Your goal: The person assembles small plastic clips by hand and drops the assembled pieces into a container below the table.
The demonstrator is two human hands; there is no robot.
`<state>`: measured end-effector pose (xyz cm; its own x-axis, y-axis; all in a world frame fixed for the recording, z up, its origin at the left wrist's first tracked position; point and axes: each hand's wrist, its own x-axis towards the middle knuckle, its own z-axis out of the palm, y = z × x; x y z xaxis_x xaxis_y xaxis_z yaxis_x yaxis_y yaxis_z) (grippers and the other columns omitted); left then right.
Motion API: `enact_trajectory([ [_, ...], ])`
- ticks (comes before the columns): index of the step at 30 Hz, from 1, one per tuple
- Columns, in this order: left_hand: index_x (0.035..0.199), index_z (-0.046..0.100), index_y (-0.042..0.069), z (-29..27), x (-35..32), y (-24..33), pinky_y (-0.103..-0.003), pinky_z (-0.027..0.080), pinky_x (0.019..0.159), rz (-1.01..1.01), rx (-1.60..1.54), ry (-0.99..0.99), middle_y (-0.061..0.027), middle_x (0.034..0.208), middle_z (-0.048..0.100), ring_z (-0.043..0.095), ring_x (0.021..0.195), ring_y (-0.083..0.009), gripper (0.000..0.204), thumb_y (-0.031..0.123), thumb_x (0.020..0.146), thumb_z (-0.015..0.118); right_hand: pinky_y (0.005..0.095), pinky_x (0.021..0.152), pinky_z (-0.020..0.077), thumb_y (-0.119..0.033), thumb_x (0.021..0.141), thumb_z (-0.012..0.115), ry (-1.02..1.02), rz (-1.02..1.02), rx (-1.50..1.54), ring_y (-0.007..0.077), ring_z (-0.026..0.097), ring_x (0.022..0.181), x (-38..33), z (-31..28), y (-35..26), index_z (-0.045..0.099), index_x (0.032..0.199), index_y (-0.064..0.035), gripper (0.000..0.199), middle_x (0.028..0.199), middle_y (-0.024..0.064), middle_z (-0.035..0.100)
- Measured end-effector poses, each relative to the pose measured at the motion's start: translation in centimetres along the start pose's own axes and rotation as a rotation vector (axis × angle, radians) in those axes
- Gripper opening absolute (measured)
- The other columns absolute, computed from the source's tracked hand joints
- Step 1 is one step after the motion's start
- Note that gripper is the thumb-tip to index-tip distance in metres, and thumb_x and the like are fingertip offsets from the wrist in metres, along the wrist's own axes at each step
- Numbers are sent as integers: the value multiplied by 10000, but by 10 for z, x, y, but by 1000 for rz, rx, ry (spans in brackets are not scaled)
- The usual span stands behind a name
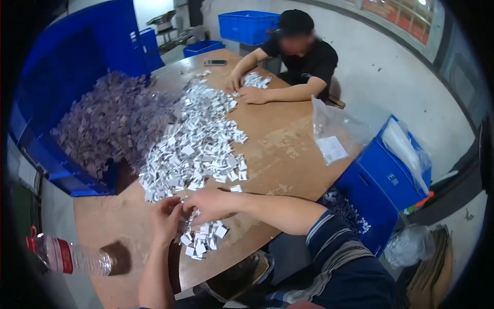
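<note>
Small flat silvery-white pieces [195, 144] are heaped in a long pile down the wooden tabletop. At its near end my left hand [165, 219] has its thumb and fingertips pinched together. My right hand [212, 204] reaches in from the right, fingers closed and almost touching the left ones. Whatever sits between the fingertips is too small and hidden to make out. Just below my right hand lies a smaller cluster of the same pieces [203, 241], close to the table's near edge.
A blue bin [82, 31] tipped on its side spills pieces [110, 121] at left. A water bottle [77, 256] lies at lower left. Opposite, a co-worker [309, 56] handles pieces. At right are a clear bag [334, 129] and blue crates [393, 170]. A phone [215, 63] lies farther back.
</note>
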<state>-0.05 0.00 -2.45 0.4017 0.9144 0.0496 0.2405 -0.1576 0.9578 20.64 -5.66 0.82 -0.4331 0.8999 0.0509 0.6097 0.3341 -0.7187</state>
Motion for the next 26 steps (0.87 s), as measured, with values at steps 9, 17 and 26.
enact_trajectory([
  [9, 1102, 705, -17, 5, 5, -7, -250, 527, 699, 48, -89, 60, -98, 945, 725, 643, 765, -142, 198, 5, 907, 682, 384, 633, 520, -215, 790, 751, -12, 38, -52, 270, 632, 668, -2, -4, 1, 698, 935, -55, 222, 807, 84, 711],
  [17, 1119, 693, -34, 4, -2, -12, -287, 527, 762, 269, -65, 244, -98, 954, 715, 635, 809, -170, 245, 14, 879, 704, 295, 390, 388, -272, 865, 722, 277, 313, 794, 165, 558, 493, 10, 0, 12, 668, 800, -71, 218, 677, 73, 650],
  [26, 1115, 708, 12, 9, -16, 19, -290, 516, 755, 690, 247, 185, -84, 917, 701, 624, 778, -191, 297, -2, 822, 754, 187, 342, 226, -251, 952, 671, 41, 302, 1489, 70, 503, 475, 4, 0, -9, 666, 1041, -76, 197, 790, 24, 652],
])
